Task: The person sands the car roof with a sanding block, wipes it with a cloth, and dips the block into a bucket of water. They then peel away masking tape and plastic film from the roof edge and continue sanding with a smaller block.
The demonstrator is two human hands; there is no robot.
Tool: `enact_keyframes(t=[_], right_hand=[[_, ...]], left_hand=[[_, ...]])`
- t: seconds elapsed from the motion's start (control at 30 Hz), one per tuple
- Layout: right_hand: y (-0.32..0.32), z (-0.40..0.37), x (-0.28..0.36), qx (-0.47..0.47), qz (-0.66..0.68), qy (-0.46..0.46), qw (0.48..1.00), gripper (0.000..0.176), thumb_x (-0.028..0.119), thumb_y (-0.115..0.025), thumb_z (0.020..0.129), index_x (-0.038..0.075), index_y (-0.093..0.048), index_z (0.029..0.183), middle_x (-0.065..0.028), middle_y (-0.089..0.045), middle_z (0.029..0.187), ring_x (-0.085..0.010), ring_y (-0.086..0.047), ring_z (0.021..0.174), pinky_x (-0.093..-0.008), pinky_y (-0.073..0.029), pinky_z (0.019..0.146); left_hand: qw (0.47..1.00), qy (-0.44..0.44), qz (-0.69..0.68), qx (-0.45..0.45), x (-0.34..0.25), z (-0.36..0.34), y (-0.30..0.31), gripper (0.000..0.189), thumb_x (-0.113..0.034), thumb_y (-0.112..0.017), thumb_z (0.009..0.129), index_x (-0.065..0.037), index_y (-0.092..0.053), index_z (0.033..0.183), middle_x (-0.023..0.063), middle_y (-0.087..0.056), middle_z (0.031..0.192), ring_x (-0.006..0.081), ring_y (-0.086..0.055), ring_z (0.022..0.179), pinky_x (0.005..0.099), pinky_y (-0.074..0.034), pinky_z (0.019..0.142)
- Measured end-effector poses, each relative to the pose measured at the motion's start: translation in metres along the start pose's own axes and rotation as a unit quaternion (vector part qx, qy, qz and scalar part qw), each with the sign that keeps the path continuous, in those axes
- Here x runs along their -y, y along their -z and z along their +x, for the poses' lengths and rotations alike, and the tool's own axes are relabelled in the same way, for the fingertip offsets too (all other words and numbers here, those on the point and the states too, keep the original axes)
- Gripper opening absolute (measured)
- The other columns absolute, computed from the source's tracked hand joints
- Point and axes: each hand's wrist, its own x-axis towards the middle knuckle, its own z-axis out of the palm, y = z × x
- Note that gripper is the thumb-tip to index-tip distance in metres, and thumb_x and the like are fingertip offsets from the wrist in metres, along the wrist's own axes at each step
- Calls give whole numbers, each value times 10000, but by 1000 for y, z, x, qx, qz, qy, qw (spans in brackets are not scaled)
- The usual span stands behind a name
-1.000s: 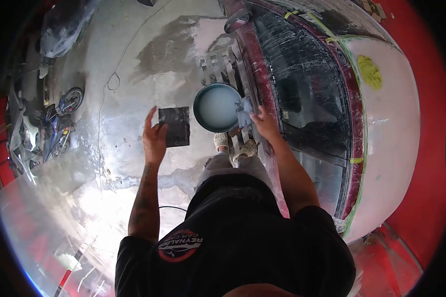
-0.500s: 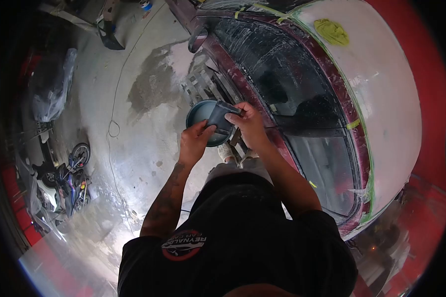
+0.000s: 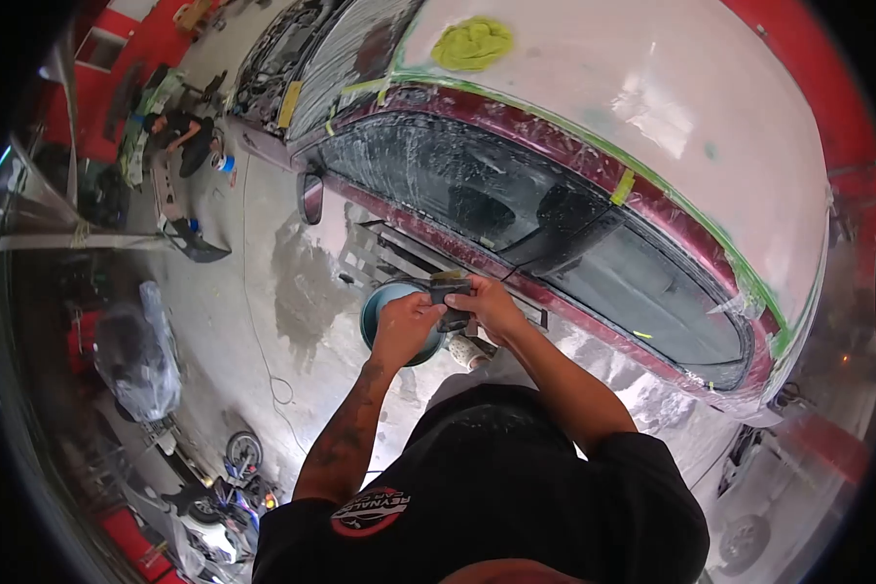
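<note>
Between my two hands is a dark grey sheet (image 3: pixel 453 317), folded over, with a small olive-yellow edge showing at its top. My left hand (image 3: pixel 406 329) pinches its left side, and my right hand (image 3: pixel 489 307) grips the right side with thumb and fingers. Below and behind my left hand a round teal bucket (image 3: pixel 371 316) stands on the floor, partly hidden by that hand. Close by on the right is a maroon car (image 3: pixel 399 206) with a whitish roof (image 3: pixel 594 68) edged in green tape. A crumpled yellow-green cloth (image 3: pixel 472 44) lies on the roof.
A wooden pallet (image 3: pixel 360 255) lies beside the car. A thin cable (image 3: pixel 246 243) runs along the floor. Another person (image 3: pixel 187 136) crouches at the upper left near a bumper (image 3: pixel 197 241). A motorcycle (image 3: pixel 243 456) and a plastic-wrapped object (image 3: pixel 141 360) are at the left.
The view has swung so that more of the car front and the crouching person show. The sheet looks smaller and more folded, with a yellowish edge now visible. Both hands still hold it.
</note>
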Motion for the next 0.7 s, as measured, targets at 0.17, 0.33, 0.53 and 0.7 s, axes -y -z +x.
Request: enact_keyframes(t=[0.17,0.33,0.53,0.7], right_hand=[[68,-12,16,-48,123,88,987,279,0,-716,909,-3,-648,1179,-78,-715,1071,-151,-697,889,-325,-590,777],[158,-52,9,-222,111,131,960,347,-33,-669,847,27,-618,1186,-76,-685,1018,-189,-694,867,-364,-609,780],[221,-106,-117,-290,311,37,904,396,45,-560,901,47,-519,1296,-166,-649,1131,-355,-696,938,-477,-593,837],[218,-85,-107,-232,220,2,948,403,118,-595,977,22,-475,1350,-216,-630,1182,-392,-685,957,-488,-580,829]], left_hand=[[987,12,29,160,-44,70,-33,292,-202,-779,896,31,-724,1062,40,-747,802,92,-673,763,282,-535,734],[950,-270,150,-53,-150,247,-33,771,-333,-832,825,48,-530,1423,266,-599,1384,368,-566,1317,438,-429,1130],[847,-275,360,-278,-166,496,-28,857,-483,-811,790,-114,-468,1483,322,-475,1442,520,-398,1391,530,-375,1143],[842,-362,44,-398,-130,385,-25,612,-106,-809,713,-44,-495,1234,200,-536,1194,366,-554,1131,422,-473,987]])
